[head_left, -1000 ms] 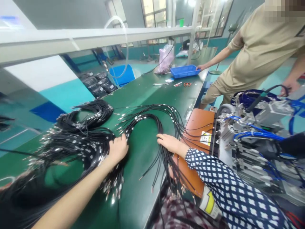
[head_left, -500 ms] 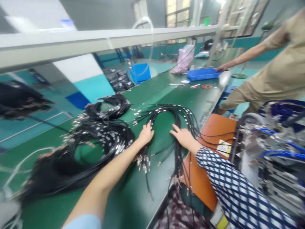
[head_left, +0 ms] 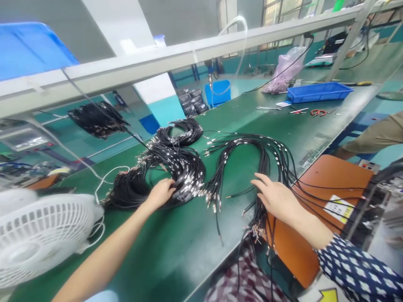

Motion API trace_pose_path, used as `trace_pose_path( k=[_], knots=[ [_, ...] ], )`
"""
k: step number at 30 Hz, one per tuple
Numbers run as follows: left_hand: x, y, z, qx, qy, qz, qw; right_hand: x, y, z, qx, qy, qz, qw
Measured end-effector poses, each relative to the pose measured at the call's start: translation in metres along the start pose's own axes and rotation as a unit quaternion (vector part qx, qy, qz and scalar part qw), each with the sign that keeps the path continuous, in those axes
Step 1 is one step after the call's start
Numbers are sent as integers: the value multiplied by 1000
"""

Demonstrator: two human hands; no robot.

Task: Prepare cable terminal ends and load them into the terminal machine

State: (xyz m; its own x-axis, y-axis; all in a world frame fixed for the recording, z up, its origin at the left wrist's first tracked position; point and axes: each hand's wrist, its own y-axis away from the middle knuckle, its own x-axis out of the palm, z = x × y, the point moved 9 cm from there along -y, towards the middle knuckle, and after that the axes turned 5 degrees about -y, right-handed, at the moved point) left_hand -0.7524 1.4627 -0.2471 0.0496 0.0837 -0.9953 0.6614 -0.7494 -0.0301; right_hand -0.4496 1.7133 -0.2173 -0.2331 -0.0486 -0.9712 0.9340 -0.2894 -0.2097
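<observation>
Two bare hands work over black cables spread across a green tabletop. The left hand rests at the inner side of a large coil, its fingers bent and close together; whether they grip any strand, I cannot tell. This coil lies toward the tabletop's far edge, with pale metal ends and white tags crowded along it. A smaller coil sits just beyond it, right by the far edge.

The right hand has its fingers spread apart at the right leg of an arched bundle; whether they touch the strands or hover just over them is unclear. The arch stands between the large coil and the near edge, and the ends of its right leg hang at that edge, above a checked cloth. Several loose cables run from beside the arch over the near edge and across an orange board, which carries a white and yellow label.

Farther along the tabletop, a blue tray stands near the near edge, with red-handled pliers and a wrench before it and a pinkish plastic bag beside it. A white fan occupies the left end. A co-worker's khaki trouser leg shows past the near edge.
</observation>
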Motion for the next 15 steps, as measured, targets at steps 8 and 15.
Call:
trace_pose_path(
  k=[8, 15],
  knots=[
    [-120, -6, 10, -66, 9, -117, 991, -16, 21, 8, -4, -73, -8, 997],
    [-83, 69, -102, 67, 207, 14, 976, 29, 19, 44, 151, -575, 106, 797]
  ],
)
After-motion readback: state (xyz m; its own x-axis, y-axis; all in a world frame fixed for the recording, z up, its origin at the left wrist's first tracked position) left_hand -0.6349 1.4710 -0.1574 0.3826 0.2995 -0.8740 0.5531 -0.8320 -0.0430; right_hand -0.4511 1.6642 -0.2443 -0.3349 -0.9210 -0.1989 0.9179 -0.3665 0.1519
